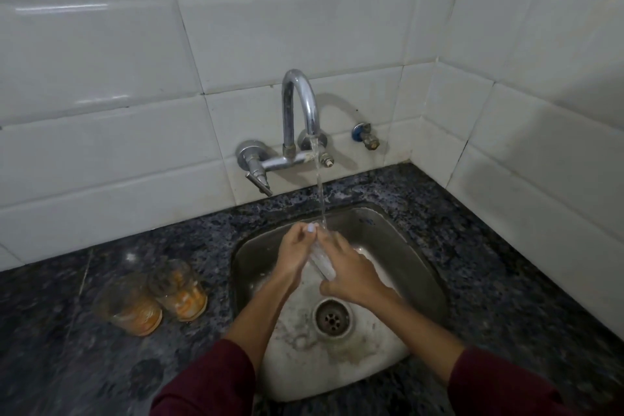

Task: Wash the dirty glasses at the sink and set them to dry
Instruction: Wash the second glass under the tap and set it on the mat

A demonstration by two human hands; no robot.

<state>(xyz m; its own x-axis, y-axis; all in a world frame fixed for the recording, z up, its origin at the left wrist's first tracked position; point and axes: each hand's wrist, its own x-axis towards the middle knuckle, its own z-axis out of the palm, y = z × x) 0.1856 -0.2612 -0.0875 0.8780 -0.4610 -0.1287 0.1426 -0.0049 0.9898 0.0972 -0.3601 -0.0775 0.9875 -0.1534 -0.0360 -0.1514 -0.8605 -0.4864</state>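
Note:
A clear glass (322, 263) is tilted over the steel sink (405, 246), its mouth up under the running water. My left hand (297, 255) wraps its left side with fingers at the rim. My right hand (351, 273) grips its right side and base. Water streams from the curved chrome tap (300, 111) onto the rim. Two dirty glasses with orange residue stand on the counter left of the sink: one nearer me (130, 304), one beside the sink (179, 287).
The dark speckled granite counter (506, 280) surrounds the sink, with white tiled walls behind and to the right. A tap lever (258, 182) juts out at the left, a small blue valve (366, 137) at the right. The drain (332, 317) sits mid-sink.

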